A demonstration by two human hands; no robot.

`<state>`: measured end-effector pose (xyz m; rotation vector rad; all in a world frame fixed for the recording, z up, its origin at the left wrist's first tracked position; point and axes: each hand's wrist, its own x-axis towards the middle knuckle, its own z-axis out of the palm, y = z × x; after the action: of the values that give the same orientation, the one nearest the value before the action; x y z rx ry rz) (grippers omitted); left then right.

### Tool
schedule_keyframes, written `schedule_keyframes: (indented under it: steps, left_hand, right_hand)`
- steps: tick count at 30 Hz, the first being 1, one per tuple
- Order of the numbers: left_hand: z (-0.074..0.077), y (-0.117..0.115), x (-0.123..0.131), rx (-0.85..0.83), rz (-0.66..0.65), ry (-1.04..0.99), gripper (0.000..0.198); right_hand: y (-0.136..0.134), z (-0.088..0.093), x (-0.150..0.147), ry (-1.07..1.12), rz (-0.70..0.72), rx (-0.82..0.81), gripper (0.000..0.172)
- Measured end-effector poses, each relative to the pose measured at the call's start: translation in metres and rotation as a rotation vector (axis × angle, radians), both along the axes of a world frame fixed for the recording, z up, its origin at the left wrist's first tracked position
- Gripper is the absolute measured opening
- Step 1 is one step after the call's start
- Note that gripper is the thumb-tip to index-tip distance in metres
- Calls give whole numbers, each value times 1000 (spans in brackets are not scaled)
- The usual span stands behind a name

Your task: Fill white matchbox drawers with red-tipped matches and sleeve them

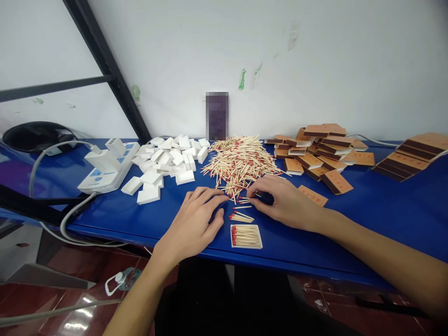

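A big heap of red-tipped matches lies mid-table on the blue table. My right hand rests at the heap's near edge, its fingertips pinched on a few loose matches. My left hand lies flat, palm down, fingers stretched toward the same loose matches. Just in front of both hands sits a white inner tray filled with matches. One orange sleeve lies flat beside my right wrist.
A pile of empty white trays lies at the left, next to a white power strip with grey cables. Orange matchbox sleeves are heaped at the right, more stacked at the far right. A dark blurred object leans on the wall.
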<state>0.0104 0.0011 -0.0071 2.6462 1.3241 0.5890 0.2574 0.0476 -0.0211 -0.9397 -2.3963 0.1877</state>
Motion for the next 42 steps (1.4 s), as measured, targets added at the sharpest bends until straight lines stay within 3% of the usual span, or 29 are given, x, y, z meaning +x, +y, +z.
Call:
schedule_keyframes:
  steps: [15, 28, 42]
  left_hand:
    - [-3, 3, 1, -15, 62, -22, 27]
    - [-6, 2, -1, -35, -50, -53, 31]
    - [-1, 1, -1, -49, -54, -51, 32]
  right_hand:
    - [-4, 4, -4, 48, 66, -12, 12]
    - [-10, 7, -7, 90, 159, -62, 11]
    - [-9, 4, -6, 147, 101, 27, 10]
